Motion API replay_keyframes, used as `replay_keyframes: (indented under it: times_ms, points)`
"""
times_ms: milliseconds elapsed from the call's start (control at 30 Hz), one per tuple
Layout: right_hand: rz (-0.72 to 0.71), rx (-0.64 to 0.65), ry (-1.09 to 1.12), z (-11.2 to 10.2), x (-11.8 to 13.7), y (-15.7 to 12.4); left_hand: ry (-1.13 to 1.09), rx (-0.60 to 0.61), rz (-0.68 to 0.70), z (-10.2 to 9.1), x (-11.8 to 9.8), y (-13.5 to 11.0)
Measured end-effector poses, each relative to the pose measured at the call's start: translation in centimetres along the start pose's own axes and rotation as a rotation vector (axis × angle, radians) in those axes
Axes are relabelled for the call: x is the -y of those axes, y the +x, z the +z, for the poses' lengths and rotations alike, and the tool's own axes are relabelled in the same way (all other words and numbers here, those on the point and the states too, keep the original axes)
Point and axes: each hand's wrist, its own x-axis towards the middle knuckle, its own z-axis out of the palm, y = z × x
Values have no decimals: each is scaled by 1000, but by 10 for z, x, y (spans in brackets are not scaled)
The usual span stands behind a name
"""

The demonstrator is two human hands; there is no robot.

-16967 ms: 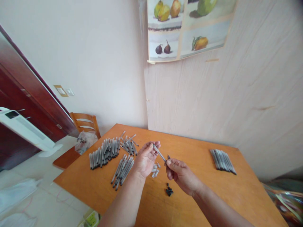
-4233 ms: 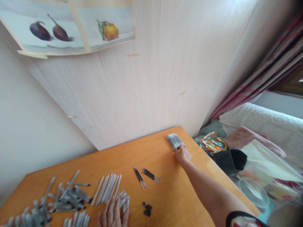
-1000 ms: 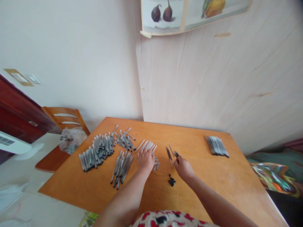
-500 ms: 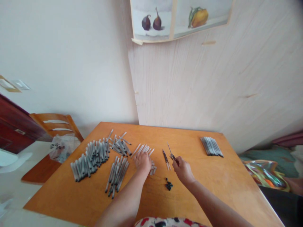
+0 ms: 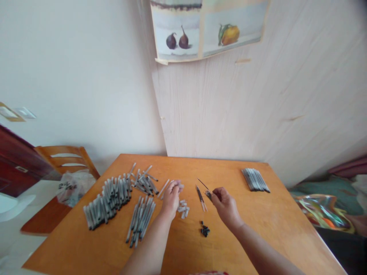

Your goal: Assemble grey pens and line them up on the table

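My left hand point(image 5: 171, 199) is raised a little over the table, its fingers closed around a bunch of clear pen barrels whose ends point right. A few clear pen barrels point(image 5: 164, 188) lie just beyond it, and short clear pen caps point(image 5: 183, 209) are scattered beside its wrist. In my right hand point(image 5: 225, 204), thumb and fingers pinch a few thin dark pen refills point(image 5: 203, 183), one sticking out far to the upper left. Between the hands, more refills point(image 5: 201, 198) rest on the wood. Nearer me is a small heap of black plugs point(image 5: 204, 230).
Grey pens with black ends lie in a large pile point(image 5: 107, 202), a far pile point(image 5: 145, 181) and a near bundle point(image 5: 140, 219) at left. A neat row of pens point(image 5: 255, 180) lies at the table's point(image 5: 258, 236) far right. Another person's arm point(image 5: 357, 225) shows at the right edge.
My left hand has closed on the clear barrels and lifted them off the table. The right hand has tilted its refills further left. The view has tipped upward slightly.
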Motion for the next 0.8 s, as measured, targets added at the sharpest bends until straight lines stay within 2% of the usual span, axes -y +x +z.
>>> replay_keyframes:
  times_ms: [100,300,367,500,633,800]
  points:
    - [11,-47,87,-7,8,2,-138,31,-23,-7,-14,-3]
    - [78,-55,270,-27,31,2,217,34,177,-24,-45,-12]
    - [92,-27,337,-34,41,1,260,33,224,-28,-52,-16]
    - [92,24,500,-44,61,-1,66,134,121,-27,-60,-25]
    - [94,5,603,-48,76,1,-133,259,19,-28,-69,-33]
    - [69,-29,684,-52,84,6,-110,286,57,-34,-76,-34]
